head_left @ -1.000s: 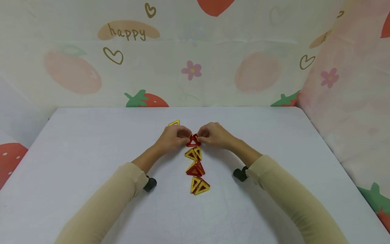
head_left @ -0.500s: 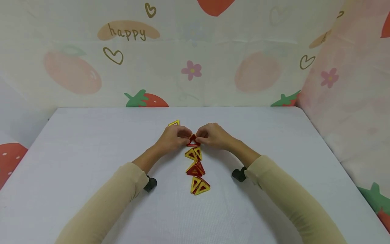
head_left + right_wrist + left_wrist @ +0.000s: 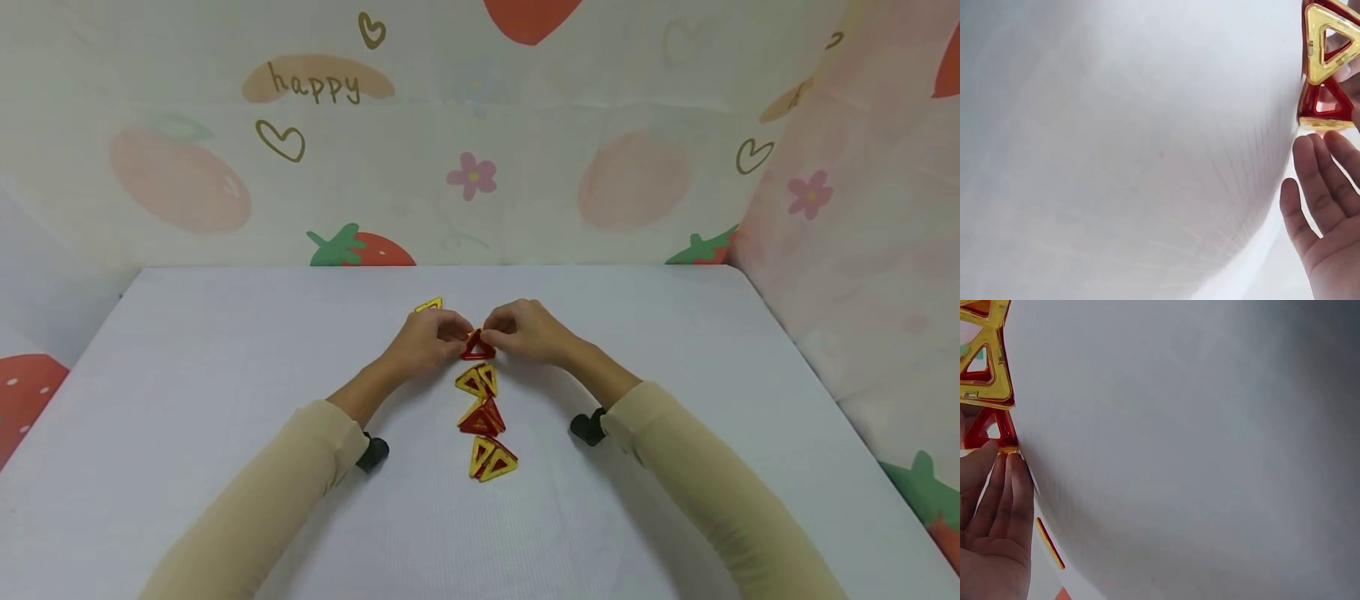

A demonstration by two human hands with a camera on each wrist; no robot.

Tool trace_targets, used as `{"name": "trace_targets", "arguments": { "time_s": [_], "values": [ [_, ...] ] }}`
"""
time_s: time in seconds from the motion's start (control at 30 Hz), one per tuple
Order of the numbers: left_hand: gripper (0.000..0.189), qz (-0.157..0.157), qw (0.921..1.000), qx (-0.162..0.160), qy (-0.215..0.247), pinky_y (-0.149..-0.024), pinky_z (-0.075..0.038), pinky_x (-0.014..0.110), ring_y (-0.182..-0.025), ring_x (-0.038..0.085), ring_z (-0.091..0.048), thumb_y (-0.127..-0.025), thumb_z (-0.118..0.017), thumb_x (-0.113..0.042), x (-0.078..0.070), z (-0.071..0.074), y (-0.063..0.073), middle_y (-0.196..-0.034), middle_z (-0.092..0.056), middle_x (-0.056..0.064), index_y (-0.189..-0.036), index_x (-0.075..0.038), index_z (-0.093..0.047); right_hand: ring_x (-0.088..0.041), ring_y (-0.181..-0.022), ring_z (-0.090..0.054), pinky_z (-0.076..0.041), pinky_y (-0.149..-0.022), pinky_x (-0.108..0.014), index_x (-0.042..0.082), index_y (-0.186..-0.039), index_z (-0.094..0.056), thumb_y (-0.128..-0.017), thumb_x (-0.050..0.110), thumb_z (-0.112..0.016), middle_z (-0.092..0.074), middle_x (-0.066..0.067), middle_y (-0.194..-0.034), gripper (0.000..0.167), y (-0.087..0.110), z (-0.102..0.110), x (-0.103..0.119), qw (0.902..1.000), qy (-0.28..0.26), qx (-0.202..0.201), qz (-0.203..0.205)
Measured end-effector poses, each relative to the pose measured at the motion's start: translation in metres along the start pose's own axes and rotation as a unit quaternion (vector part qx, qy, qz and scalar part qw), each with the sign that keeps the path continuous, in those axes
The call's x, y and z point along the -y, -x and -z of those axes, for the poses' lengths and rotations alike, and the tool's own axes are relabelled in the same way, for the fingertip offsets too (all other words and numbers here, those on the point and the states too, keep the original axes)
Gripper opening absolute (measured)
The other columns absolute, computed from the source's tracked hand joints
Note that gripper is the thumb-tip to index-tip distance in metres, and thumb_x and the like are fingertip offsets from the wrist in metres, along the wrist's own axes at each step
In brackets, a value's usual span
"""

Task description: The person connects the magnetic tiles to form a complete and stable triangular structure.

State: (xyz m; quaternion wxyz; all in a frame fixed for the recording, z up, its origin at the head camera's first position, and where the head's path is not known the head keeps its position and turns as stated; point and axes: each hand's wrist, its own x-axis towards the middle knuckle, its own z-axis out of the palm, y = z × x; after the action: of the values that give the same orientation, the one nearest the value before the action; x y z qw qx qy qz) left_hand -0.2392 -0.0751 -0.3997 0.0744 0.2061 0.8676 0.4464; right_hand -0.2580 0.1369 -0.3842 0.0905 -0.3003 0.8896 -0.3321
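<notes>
Both hands meet at a small pyramid of red and yellow triangular magnetic tiles (image 3: 477, 349) at the far end of a row. My left hand (image 3: 433, 340) pinches its left side near the top, and in the left wrist view the thumb and fingers reach a red tile (image 3: 1005, 430) with a yellow edge under it. On the opposite side, my right hand (image 3: 528, 332) has thumb and forefinger at the top. In the right wrist view the other fingers of the right hand (image 3: 1329, 206) spread loosely below the red tile (image 3: 1310, 107).
Toward the person, a yellow-faced pyramid (image 3: 477, 381), a red-and-yellow one (image 3: 482, 417) and another yellow-faced one (image 3: 492, 459) line up on the white table (image 3: 247, 350). A yellow triangular tile (image 3: 429, 305) lies behind the left hand. A patterned cloth (image 3: 540, 108) hangs behind.
The right hand has shifted slightly left, and the gap at the top of the far pyramid has narrowed as its tiles lean together. The left hand and other pyramids stay in place.
</notes>
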Motion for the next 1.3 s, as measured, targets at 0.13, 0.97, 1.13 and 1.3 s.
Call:
{"name": "trace_targets", "arguments": {
  "time_s": [0.13, 0.97, 1.13, 1.3],
  "values": [
    [0.020, -0.010, 0.9999, -0.006, -0.008, -0.088, -0.055, 0.037, -0.096, 0.025, -0.068, -0.091, -0.068, 0.002, -0.0005, -0.0001, -0.0008, -0.103, -0.071, 0.015, -0.110, 0.004, -0.069, -0.016, -0.084, -0.063, -0.052, -0.075, -0.030, 0.002, -0.105, -0.073, -0.097, 0.016, -0.062, -0.073, -0.005, -0.096, 0.020, -0.0025, -0.0015, -0.0024, 0.9999, -0.009, -0.008, -0.010],
    [0.019, 0.023, 0.9992, -0.023, -0.023, -0.086, -0.055, 0.037, -0.095, 0.027, -0.066, -0.092, -0.065, 0.001, -0.0071, -0.0012, -0.0047, -0.101, -0.070, 0.015, -0.110, 0.004, -0.068, -0.022, -0.091, -0.068, -0.055, -0.074, -0.028, 0.001, -0.125, -0.067, -0.096, 0.008, -0.060, -0.068, -0.014, -0.123, 0.031, -0.0052, -0.0007, -0.0088, 0.9992, -0.036, 0.007, -0.017],
    [0.020, 0.005, 0.9994, -0.028, -0.018, -0.083, -0.056, 0.033, -0.093, 0.025, -0.066, -0.090, -0.067, 0.002, -0.0072, -0.0018, -0.0042, -0.101, -0.069, 0.015, -0.110, 0.005, -0.066, -0.022, -0.091, -0.068, -0.055, -0.075, -0.029, 0.001, -0.125, -0.067, -0.096, 0.006, -0.062, -0.068, -0.014, -0.121, 0.030, -0.0056, -0.0006, -0.0083, 0.9994, -0.029, 0.011, -0.012],
    [0.025, 0.005, 0.9995, -0.031, -0.010, -0.089, -0.055, 0.034, -0.099, 0.026, -0.067, -0.090, -0.070, -0.001, -0.0082, -0.0020, -0.0038, -0.109, -0.069, 0.016, -0.114, 0.004, -0.065, -0.023, -0.094, -0.066, -0.055, -0.078, -0.030, -0.001, -0.120, -0.068, -0.094, 0.006, -0.065, -0.069, -0.014, -0.116, 0.027, -0.0055, -0.0010, -0.0073, 0.9998, -0.015, 0.009, -0.005]
  ]
}}
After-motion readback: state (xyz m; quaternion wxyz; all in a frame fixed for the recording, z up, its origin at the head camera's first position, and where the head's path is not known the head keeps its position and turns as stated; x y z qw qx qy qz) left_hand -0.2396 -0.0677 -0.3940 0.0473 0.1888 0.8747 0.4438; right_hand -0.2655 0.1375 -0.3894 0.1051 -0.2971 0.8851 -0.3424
